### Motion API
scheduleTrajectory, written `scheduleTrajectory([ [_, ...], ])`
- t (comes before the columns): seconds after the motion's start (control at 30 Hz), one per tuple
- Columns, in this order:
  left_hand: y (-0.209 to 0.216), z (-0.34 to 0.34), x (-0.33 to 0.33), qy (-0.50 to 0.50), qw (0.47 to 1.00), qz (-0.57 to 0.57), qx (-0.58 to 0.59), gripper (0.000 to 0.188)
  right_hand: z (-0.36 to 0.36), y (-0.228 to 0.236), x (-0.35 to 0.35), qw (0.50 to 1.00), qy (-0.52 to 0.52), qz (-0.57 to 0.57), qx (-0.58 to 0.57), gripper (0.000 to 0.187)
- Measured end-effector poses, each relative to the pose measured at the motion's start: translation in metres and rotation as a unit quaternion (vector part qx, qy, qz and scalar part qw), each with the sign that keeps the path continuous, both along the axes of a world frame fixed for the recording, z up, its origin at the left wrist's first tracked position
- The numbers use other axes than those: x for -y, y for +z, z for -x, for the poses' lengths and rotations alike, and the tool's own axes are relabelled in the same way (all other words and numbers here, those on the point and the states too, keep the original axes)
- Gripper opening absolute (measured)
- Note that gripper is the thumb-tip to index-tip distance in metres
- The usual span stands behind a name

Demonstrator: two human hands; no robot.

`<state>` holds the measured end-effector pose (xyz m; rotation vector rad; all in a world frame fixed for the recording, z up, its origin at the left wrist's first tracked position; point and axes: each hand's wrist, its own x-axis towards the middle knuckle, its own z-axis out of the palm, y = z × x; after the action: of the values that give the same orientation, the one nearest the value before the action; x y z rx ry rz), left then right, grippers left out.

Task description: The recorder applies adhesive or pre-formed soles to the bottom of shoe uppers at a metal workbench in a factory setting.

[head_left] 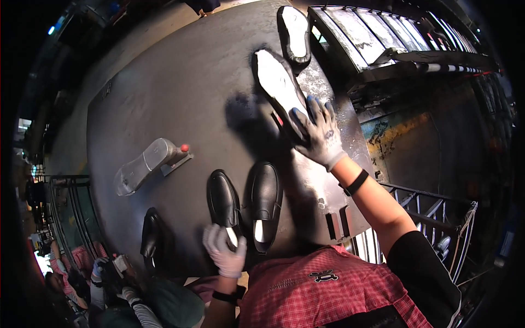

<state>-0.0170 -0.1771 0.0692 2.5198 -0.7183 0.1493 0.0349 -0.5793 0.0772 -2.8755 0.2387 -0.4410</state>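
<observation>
Two black loafers [264, 191] sit on the dark surface [175, 87]; the left hand [225, 252] curls round one's heel. Farther up, the right hand [321, 136] spreads fingers on a white-bottomed shoe [275, 76], grip unclear.

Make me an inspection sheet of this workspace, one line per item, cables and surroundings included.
Surface: broad dark grey tabletop, pale blotches along its right side.
Job's things: two glossy black slip-on shoes, left one and right one, side by side; black shoe with white underside up; a similar white-bottomed black shoe beyond it.
Clutter: grey shoe-shaped form with red round knob; separate small black shoe at lower left.
Hands: gloved left hand at the left slip-on's heel; gloved right hand on the nearer white-bottomed shoe; grip firmness unclear.
Cables: nothing seen clearly.
Surroundings: metal-framed rack at upper right; co-worker in dark green cap at lower left.
</observation>
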Motion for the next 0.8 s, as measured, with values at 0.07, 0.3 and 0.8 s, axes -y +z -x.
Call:
scheduleTrajectory([
  [0.07, -0.003, -0.076, -0.008, 0.221, 0.953, 0.2, -0.047, 0.073, -0.051, 0.005, -0.005, 0.997, -0.057, 0.044, -0.02, 0.09],
  [0.3, 0.01, -0.276, 0.002, 0.328, 0.47, 0.793, -0.208, 0.066, -0.13, 0.032, -0.011, 0.995, -0.092, 0.019, 0.037, 0.083],
  [0.8, -0.025, -0.068, 0.147, -0.079, 0.888, 0.251, -0.378, 0.074, 0.052, 0.044, -0.055, 0.962, 0.061, -0.151, -0.217, 0.081],
])
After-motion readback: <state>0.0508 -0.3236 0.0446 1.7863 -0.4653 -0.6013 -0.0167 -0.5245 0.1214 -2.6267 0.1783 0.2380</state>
